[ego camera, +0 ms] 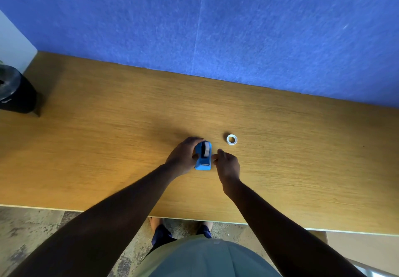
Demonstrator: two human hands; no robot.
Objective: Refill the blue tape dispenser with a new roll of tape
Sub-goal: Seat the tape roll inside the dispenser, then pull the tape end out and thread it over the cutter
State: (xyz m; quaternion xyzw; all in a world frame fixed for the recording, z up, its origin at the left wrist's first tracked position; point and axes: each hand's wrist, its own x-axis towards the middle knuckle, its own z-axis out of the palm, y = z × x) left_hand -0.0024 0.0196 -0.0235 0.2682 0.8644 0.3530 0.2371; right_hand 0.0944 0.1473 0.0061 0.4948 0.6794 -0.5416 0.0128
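Note:
The blue tape dispenser [203, 158] stands on the wooden desk [108, 125] near its middle, with a whitish roll visible in its top slot. My left hand [182, 157] wraps around the dispenser's left side and back. My right hand [226, 165] is at the dispenser's right side, fingertips pinched against a small blue part at its flank. A small clear roll of tape [231, 139] lies flat on the desk, apart from both hands, to the upper right of the dispenser.
A blue felt partition [237, 28] rises along the desk's far edge. A black bin with a liner [15, 91] stands at the far left. The desk's near edge runs just in front of my body; floor and my feet show below it.

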